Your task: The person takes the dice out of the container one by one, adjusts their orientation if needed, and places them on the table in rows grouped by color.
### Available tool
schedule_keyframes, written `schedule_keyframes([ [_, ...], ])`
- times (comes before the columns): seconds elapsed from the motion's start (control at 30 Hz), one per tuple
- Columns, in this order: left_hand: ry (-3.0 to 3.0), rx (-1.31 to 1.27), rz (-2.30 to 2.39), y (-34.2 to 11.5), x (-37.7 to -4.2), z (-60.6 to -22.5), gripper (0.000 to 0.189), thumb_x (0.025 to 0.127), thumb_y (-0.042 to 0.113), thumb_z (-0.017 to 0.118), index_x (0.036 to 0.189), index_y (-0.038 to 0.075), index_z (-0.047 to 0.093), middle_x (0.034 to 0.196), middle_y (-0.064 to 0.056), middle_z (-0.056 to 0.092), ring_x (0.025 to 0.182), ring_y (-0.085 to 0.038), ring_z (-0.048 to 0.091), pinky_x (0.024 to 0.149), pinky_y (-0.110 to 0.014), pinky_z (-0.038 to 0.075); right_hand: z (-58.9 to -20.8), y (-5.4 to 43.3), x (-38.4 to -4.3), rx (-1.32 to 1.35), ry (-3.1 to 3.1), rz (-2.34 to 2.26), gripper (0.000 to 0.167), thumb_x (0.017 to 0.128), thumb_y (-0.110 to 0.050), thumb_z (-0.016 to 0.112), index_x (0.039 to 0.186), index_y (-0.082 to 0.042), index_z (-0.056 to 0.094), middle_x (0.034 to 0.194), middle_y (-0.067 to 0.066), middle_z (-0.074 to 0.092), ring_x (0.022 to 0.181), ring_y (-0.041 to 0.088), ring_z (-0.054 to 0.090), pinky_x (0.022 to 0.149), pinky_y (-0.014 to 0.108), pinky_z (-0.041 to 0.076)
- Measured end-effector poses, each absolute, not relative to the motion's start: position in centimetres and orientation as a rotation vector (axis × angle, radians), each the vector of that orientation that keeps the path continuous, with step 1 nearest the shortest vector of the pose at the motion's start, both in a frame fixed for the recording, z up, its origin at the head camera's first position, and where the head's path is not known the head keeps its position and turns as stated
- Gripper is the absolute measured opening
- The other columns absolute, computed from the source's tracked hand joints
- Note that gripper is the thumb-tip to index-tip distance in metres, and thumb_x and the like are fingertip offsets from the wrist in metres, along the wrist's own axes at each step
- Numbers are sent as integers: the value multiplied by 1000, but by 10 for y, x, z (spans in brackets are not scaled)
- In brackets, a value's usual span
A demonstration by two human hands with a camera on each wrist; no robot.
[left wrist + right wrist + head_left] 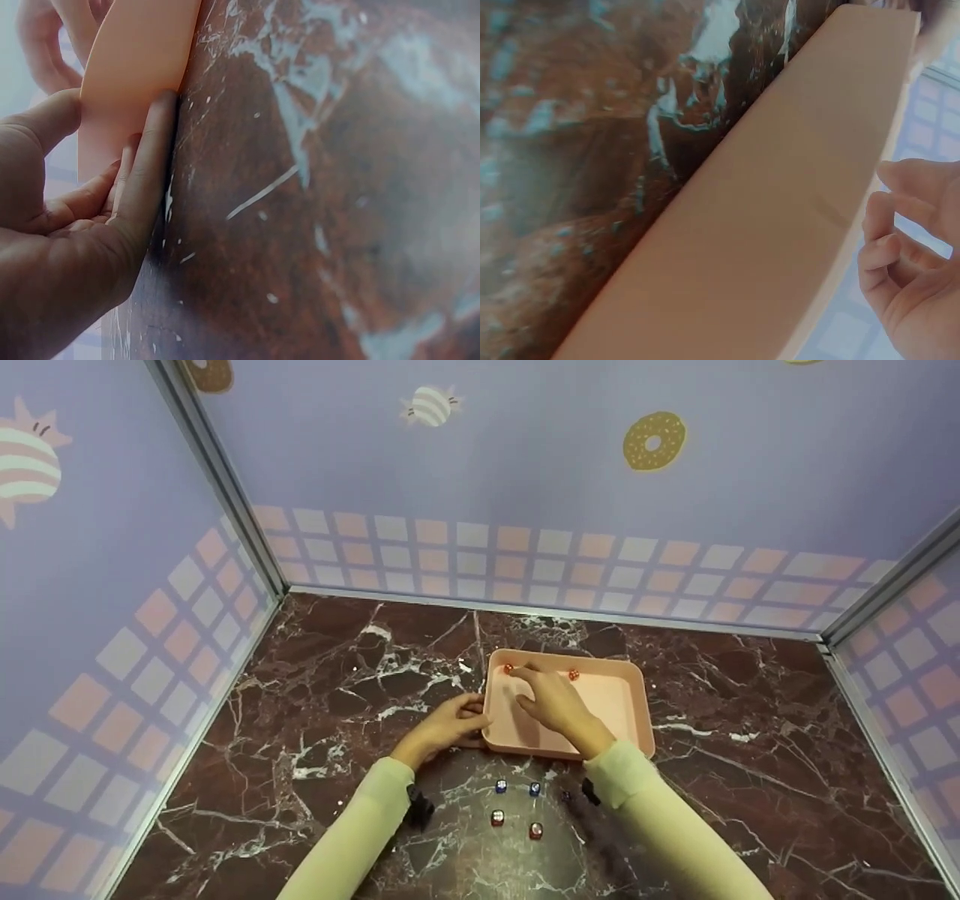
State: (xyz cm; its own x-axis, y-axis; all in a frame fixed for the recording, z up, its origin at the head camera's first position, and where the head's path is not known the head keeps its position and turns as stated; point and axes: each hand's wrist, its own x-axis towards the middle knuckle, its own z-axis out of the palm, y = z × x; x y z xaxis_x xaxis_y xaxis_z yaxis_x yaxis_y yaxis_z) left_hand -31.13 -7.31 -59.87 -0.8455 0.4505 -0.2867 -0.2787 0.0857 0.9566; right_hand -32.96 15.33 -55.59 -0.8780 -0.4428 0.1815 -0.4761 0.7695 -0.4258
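Observation:
A shallow peach-coloured tray (634, 712) lies on the marble-patterned surface. My left hand (448, 724) holds its left wall; in the left wrist view the thumb is at the rim and a finger lies low along the outer side. Over the inside of the tray is my right hand (553, 699), its index fingertip beside an orange-red die (508, 668) in the back left corner. The right fingers look loosely bent, and nothing shows between them in the right wrist view. Another orange-red die (574, 675) sits by the tray's back wall.
In front of the tray are two blue dice (501, 786) and two reddish dice (497, 817). A small dark purple piece (566, 795) lies near the right sleeve. Patterned panels (480, 559) enclose the back and both sides.

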Motion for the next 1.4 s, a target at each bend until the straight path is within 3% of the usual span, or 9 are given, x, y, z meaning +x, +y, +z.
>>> schedule_keyframes([
  [0.13,1844,159,1808,-73,-313,-597,56,104,8,64,153,-8,42,136,-27,53,117,-35,63,93,-47,66,-559,146,-342,717,-2948,665,46,91,0,78,136,-2,68,131,22,64,102,44,68,86,57,64],
  [0.3,1834,138,1817,-74,-314,-599,57,104,7,65,153,-7,42,136,-26,53,115,-33,62,93,-46,66,-556,137,-353,686,-2988,588,43,91,-3,79,133,-5,69,123,19,63,96,43,68,80,54,65],
  [0.5,1846,138,1817,-75,-311,-600,57,104,8,65,154,-8,42,136,-27,53,117,-35,62,93,-47,66,-555,128,-363,650,-3059,515,44,93,-4,77,135,-11,69,126,18,61,96,45,68,80,54,66],
  [0.73,1866,160,1795,-74,-310,-600,56,104,6,64,153,-8,42,136,-28,53,117,-35,63,93,-46,67,-563,127,-372,591,-3110,475,34,98,-2,71,128,-19,74,120,16,61,96,45,69,80,55,66],
  [0.83,1863,147,1802,-73,-311,-599,56,104,7,65,153,-8,43,136,-27,54,116,-34,63,93,-45,67,-568,126,-374,579,-3107,444,25,99,-4,69,122,-13,75,117,18,65,98,45,69,84,58,65],
  [0.93,1855,148,1813,-73,-311,-599,55,104,6,65,152,-9,44,135,-27,53,115,-34,63,93,-45,67,-572,126,-375,514,-3091,454,13,100,-5,67,107,-5,78,110,21,72,96,45,71,84,58,64],
  [1.07,1837,156,1827,-72,-311,-598,55,103,4,65,152,-9,44,132,-26,54,114,-34,64,92,-46,67,-573,128,-374,414,-3057,518,12,95,0,70,89,-4,80,98,19,76,90,42,73,79,53,65],
  [1.2,1826,155,1834,-72,-312,-598,55,102,3,66,151,-9,44,129,-24,54,112,-33,64,92,-47,67,-573,132,-372,428,-3059,567,15,88,6,71,84,-5,79,89,12,75,82,35,69,73,48,64],
  [1.4,1827,159,1843,-74,-313,-602,56,102,2,66,151,-10,44,129,-24,53,111,-32,63,91,-47,67,-574,135,-364,494,-3063,642,14,87,9,69,82,-2,76,85,12,74,77,30,65,70,45,62],
])
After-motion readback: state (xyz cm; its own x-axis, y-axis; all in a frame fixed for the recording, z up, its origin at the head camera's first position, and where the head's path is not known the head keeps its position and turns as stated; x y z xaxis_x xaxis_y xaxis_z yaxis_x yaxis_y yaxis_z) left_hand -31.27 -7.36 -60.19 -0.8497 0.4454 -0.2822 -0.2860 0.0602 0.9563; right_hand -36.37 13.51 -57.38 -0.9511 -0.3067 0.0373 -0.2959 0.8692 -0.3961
